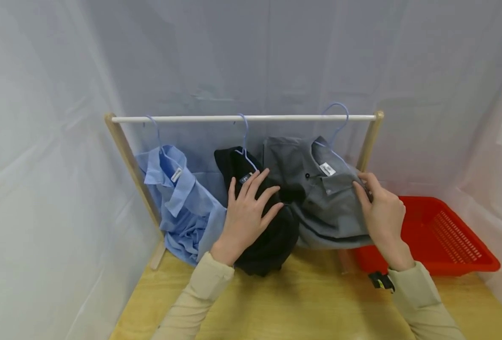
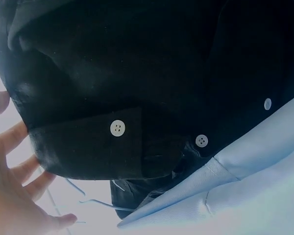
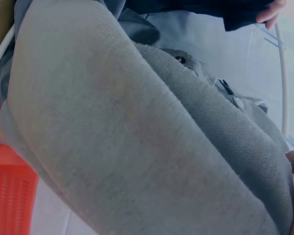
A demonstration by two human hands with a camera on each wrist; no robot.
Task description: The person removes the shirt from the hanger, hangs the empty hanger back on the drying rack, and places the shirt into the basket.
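Observation:
My left hand (image 1: 245, 215), fingers spread and fairly straight, touches a black shirt (image 1: 268, 250) on a light-blue hanger (image 1: 245, 137). In the left wrist view the fingers lie along the edge of the black cloth (image 2: 117, 73), close to a white button (image 2: 117, 128). At the right, my right hand (image 1: 384, 215) pinches the shoulder of a grey shirt (image 1: 340, 217) between thumb and fingers. That shirt's hanger (image 1: 347, 115) hooks over the rail. Grey cloth (image 3: 127, 137) fills most of the right wrist view and hides much of the hand.
A white rail (image 1: 191, 119) on wooden posts (image 1: 129, 160) carries the hangers. At its left end hangs a light-blue shirt (image 1: 182, 203). A red basket (image 1: 484, 255) stands on the wooden table (image 1: 302, 307) at the right. White sheeting (image 1: 42, 165) surrounds the table.

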